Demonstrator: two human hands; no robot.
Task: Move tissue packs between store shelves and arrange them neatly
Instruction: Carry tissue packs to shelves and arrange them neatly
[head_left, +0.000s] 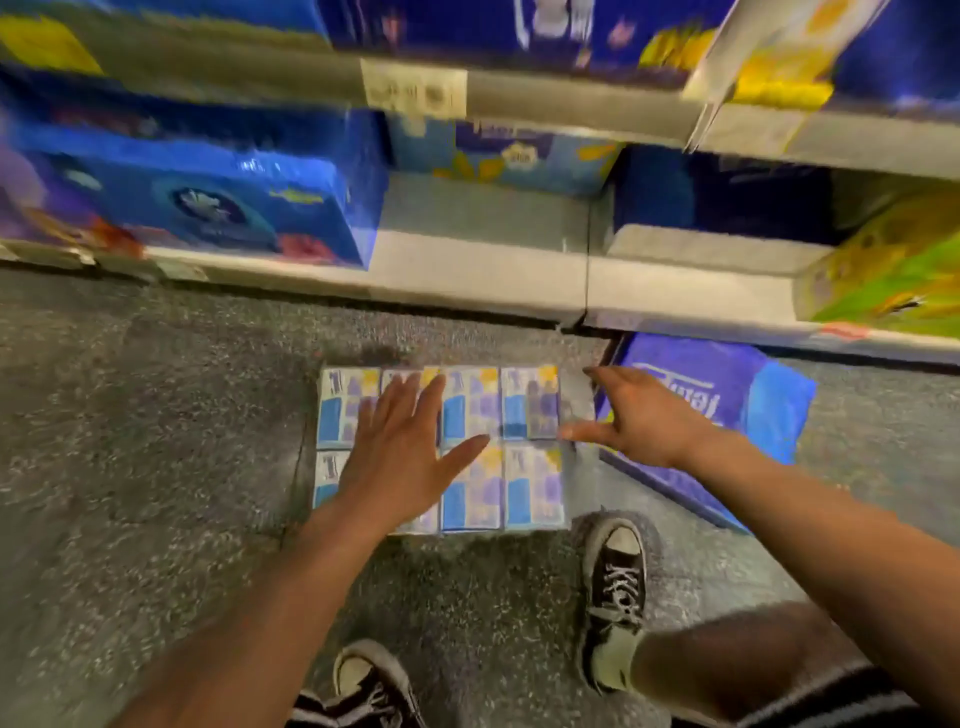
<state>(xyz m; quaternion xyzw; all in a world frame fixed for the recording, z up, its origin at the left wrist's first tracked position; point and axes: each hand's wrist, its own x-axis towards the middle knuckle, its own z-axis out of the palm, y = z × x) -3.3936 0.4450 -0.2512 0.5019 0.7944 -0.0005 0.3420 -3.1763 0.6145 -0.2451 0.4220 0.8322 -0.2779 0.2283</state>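
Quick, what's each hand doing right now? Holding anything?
Left hand: open, fingers straight, above the tissue pack bundle, holding nothing.
Right hand: open, fingers spread by the bundle's right edge, holding nothing.

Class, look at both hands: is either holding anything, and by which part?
Nothing is held. The left hand is spread flat over the tissue multipack on the floor; the right hand is open at its right edge, gripping nothing.

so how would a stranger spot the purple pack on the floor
Find the white bottom shelf. On the floor in front of it, beside the right hand, lies the purple pack. Unlike the pale block of small packs beside it, it carries white lettering.
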